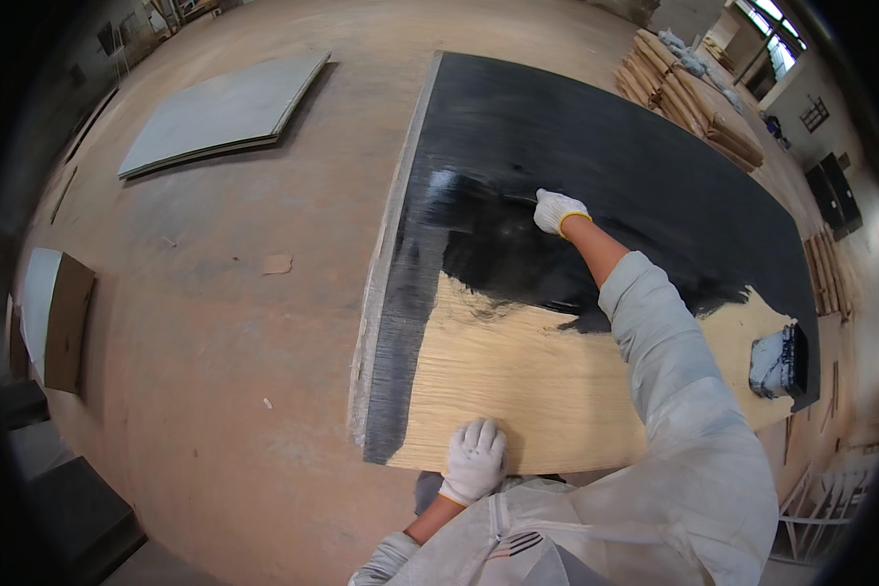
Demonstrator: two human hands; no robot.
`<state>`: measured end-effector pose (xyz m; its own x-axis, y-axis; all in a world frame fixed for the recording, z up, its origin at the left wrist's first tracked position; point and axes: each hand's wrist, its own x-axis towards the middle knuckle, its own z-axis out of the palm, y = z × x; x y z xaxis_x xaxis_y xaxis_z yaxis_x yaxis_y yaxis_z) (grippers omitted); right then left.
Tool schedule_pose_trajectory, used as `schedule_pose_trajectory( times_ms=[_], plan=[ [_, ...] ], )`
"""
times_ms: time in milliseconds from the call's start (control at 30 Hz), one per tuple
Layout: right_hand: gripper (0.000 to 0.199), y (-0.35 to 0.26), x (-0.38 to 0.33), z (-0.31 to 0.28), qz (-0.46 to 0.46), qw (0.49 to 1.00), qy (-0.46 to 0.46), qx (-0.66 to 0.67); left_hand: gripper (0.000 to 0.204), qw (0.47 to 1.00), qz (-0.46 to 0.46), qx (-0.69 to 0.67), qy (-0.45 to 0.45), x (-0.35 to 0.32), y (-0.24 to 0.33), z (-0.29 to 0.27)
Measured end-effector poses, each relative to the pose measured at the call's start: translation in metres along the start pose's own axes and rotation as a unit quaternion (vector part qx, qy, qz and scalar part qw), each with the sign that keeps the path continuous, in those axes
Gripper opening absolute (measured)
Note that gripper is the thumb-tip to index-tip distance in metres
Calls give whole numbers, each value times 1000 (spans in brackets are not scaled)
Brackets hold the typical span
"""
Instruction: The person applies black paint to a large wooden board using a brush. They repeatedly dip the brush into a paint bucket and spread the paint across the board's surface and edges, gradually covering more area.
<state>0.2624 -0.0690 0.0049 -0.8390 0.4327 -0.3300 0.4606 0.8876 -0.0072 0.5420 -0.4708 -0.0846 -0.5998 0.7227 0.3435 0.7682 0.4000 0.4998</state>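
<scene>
A large plywood board (518, 391) lies flat on the floor. Most of it is coated in black paint (606, 146), and bare pale wood shows at the near end. My right hand (557, 210), in a white glove, reaches out over the wet black area with its fingers curled down against the surface. Whatever is under it is hidden. My left hand (474, 459), also gloved, rests flat on the board's near edge with fingers spread, holding nothing. A paint-smeared container (776, 361) sits on the board's right side.
Grey sheets (220, 112) lie stacked on the dusty floor at the far left. Stacks of wooden boards (693, 98) stand beyond the far right corner. A box-like panel (59, 317) stands at the left, and dark steps (68, 508) are at the lower left.
</scene>
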Motion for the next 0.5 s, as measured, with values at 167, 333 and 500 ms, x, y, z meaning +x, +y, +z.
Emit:
schedule_pose_trajectory(
  times_ms=[167,333,500],
  plan=[
    [46,-62,-46,4,-138,987,-45,-67,40,1000,-8,9,24,-4,-6,0],
    [54,-21,-5,-12,-8,996,-34,-79,37,999,7,-4,42,0,-2,-1],
    [57,-44,-10,-5,-98,993,-32,-54,36,999,-7,-15,28,-8,-2,6]
  ],
)
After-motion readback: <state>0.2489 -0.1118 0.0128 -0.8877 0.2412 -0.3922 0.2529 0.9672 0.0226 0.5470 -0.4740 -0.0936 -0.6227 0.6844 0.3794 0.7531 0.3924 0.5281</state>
